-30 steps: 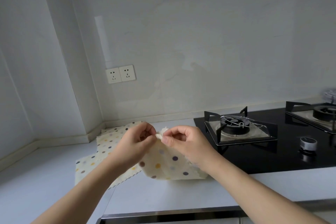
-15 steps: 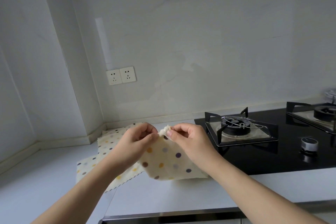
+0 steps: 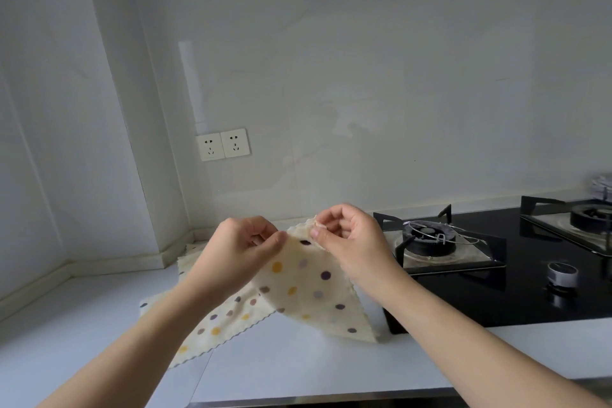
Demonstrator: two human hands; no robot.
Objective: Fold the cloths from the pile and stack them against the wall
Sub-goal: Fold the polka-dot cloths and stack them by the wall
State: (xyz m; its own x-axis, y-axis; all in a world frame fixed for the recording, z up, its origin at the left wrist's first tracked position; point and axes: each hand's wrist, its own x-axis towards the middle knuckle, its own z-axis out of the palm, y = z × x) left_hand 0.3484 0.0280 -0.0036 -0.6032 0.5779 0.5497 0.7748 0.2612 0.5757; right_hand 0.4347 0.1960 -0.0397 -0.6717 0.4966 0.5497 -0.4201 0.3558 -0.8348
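Cloth (image 3: 308, 288) lifted off table (image 3: 298, 371), lower edge trailing beside pile (image 3: 212, 325) | we pinch its top edge: left hand (image 3: 241, 245), right hand (image 3: 351, 235) | risk: thin edge slips from either grip; fold goes crooked

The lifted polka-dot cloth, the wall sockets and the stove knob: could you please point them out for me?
lifted polka-dot cloth (image 3: 308, 288), head view, on its hanging middle.
wall sockets (image 3: 222, 144), head view, where the two plates meet.
stove knob (image 3: 562, 272), head view, on its metal side.
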